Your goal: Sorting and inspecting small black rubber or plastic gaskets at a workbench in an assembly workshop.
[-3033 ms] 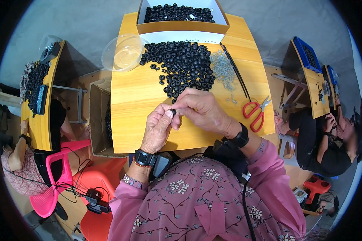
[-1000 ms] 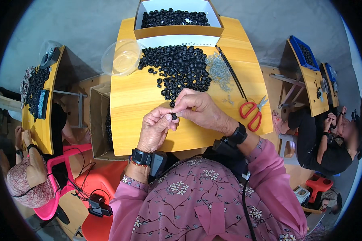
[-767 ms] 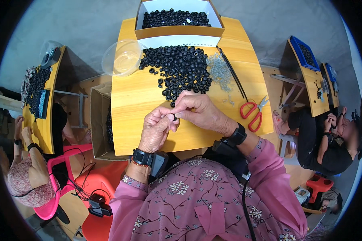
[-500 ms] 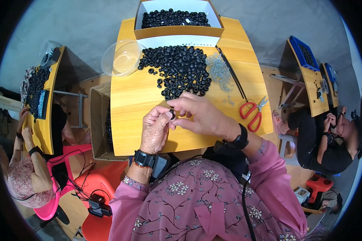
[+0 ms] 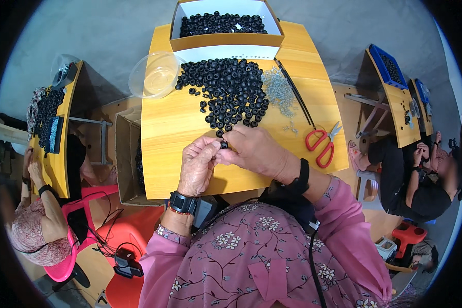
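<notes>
Both hands meet in front of a pile of small round black pieces (image 5: 228,84) on the yellow table. Between the fingertips shows one small black ring-like piece (image 5: 224,145). My left hand (image 5: 197,163) pinches it between thumb and fingers. From the other side, my right hand (image 5: 259,150) closes its thumb and fingertips on the same piece, partly covering it. A loose black piece (image 5: 219,133) lies just beyond the fingertips. To the right of the pile are many tiny clear or silvery bits (image 5: 278,90), too small to name.
Red-handled scissors (image 5: 323,146) and thin black rods (image 5: 295,92) lie at the right. A clear round tub (image 5: 161,77) stands at the left. At the back is a box (image 5: 228,42) of black pieces. A cardboard carton (image 5: 127,159) sits left of the table. Other people work at side tables.
My right hand's fingers have come down and closed on the black piece at the left fingertips; they were raised and more spread before. The left hand has hardly moved.
</notes>
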Motion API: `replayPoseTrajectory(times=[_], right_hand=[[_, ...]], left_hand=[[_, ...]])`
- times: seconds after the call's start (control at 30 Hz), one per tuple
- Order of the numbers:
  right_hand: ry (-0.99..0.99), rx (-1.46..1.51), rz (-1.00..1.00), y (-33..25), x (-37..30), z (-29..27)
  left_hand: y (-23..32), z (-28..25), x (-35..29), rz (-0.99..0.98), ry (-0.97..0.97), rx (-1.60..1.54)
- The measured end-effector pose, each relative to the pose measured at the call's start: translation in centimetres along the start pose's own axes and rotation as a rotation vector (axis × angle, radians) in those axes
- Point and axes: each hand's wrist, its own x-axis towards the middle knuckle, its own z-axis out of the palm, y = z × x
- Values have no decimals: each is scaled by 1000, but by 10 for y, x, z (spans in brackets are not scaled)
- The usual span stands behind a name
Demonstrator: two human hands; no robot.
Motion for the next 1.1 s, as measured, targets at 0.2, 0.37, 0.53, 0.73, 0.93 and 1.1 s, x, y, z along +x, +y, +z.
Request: replayPoseTrajectory(times=[0.2,0.37,0.53,0.73,0.93,1.1], right_hand=[[39,85,39,3,-1,10],[5,74,18,8,1,6],[-23,54,-26,10,0,4],[39,5,-56,8,-3,12],[75,-49,-98,11,-2,12],[85,-19,-123,13,0,13]], left_hand=[[-9,-6,3,40,45,56],[-9,0,3,34,66,47],[-8,-1,4,18,19,96],[-6,-4,6,-21,34,83],[-2,0,6,-42,53,107],[-1,0,3,-52,70,179]])
